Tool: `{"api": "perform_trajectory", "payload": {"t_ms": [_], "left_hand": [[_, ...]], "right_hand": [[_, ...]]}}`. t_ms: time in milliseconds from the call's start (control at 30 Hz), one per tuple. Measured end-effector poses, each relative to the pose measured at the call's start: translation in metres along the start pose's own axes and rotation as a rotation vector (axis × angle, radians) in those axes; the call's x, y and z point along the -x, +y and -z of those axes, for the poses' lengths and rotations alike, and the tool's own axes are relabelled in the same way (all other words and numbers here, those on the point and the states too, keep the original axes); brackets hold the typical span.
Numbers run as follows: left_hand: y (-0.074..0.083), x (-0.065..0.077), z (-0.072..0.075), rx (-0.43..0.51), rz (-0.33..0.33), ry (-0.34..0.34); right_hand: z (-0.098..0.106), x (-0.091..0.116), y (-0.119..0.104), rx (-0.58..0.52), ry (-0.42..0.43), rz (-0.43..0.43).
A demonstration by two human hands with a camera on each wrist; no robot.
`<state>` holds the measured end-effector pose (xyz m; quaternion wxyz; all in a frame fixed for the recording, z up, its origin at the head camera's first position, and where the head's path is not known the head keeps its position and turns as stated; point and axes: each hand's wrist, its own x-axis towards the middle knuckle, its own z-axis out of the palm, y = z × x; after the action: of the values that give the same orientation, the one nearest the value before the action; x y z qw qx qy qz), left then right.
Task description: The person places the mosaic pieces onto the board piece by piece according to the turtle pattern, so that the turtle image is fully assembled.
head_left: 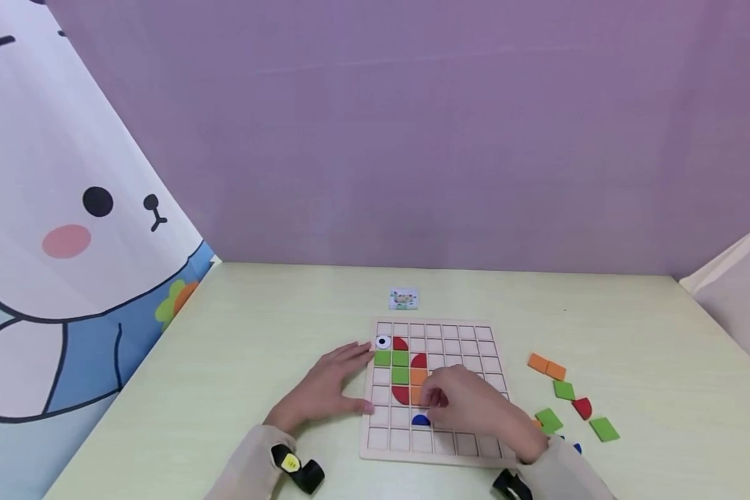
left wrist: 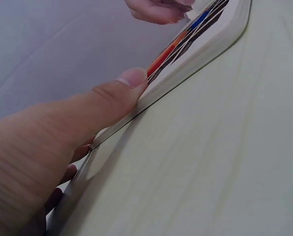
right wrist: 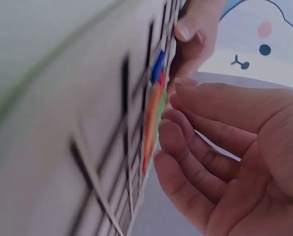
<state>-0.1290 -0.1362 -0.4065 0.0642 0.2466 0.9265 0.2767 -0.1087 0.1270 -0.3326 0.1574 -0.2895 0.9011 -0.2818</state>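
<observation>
Blue, one piece (head_left: 421, 420) sits in the near part of the grid board (head_left: 452, 346). Over the board is the right hand (head_left: 469, 403), fingers bent, any hold unclear; the left hand (head_left: 325, 385), fingers straight, touches the board's left edge. Beyond the board lies a card (head_left: 403, 298).

grid board (head_left: 469, 347): pale beige, dark gridlines | eye tile (head_left: 383, 342): black on white | seated tiles (head_left: 401, 376): green, red, orange, blue | loose tiles (head_left: 603, 429), board's 3–4 o'clock: orange, green, red, blue | tabletop (head_left: 256, 333): pale cream, faint grain | backdrop (head_left: 450, 139), 12 o'clock: purple
</observation>
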Motion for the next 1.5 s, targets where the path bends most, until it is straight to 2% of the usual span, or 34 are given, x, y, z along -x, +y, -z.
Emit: {"api": "perform_trajectory", "payload": {"t_ms": [233,400,733,1033,1200,1500], "left_hand": [[0.000,0.003,0.001,0.008,0.002,-0.006],[0.000,0.006,0.002,0.019,0.006,-0.004],[0.000,0.008,0.000,0.034,0.005,0.006],[0.002,0.008,0.000,0.039,0.008,0.007],[0.003,0.007,0.002,0.036,-0.011,0.008],[0.005,0.005,0.005,0.024,-0.003,-0.003]], "right_hand": [[0.020,0.017,0.012,0.072,0.056,-0.111],[0.031,0.032,0.027,0.078,0.077,-0.123],[0.043,0.060,0.056,0.094,0.092,-0.095],[0.053,0.077,0.071,0.129,0.107,-0.204],[0.058,0.087,0.081,0.167,0.133,-0.253],[0.065,0.098,0.098,0.189,0.150,-0.275]]}}
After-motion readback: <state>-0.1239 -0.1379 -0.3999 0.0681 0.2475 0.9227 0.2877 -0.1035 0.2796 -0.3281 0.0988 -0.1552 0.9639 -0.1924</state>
